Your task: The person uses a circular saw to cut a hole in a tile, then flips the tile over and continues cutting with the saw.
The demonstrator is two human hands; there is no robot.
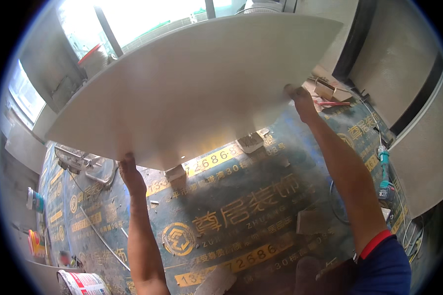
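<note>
A: Where do we find the slab [197, 88] from the grip?

B: We see it rising away from both hands, filling the upper middle of the frame, its long axis slanting from the left side towards the upper right.

A: Which hand is nearer?

B: Neither, as we judge it — both touch the slab. The left hand [132, 178] is at its lower edge, left of centre in the frame; the right hand [303, 104] sits higher, at the edge facing the right side.

A: And the state of the grip?

B: We take each hand to be pinching the slab's rim, though the fingers behind it are hidden from us.

A: What lies by that lower edge?

B: One small block [175, 173] and a second block [251, 143], mid-frame, both rough, whitish and chunky. Whether the slab touches either, we cannot tell.

A: How does its face look to us?

B: Pale grey-beige, smooth, with a soft sheen and blurred darker streaks; we suspect the lens bows its upper outline.

A: And around it?

B: A dark green floor sheet [270, 172], dusty and printed in yellow. At the left we have a metal wire basket [70, 158] beside a clear plastic tub [102, 171]; at the right, a slim teal tool [384, 163] near loose cables [409, 231]
</note>
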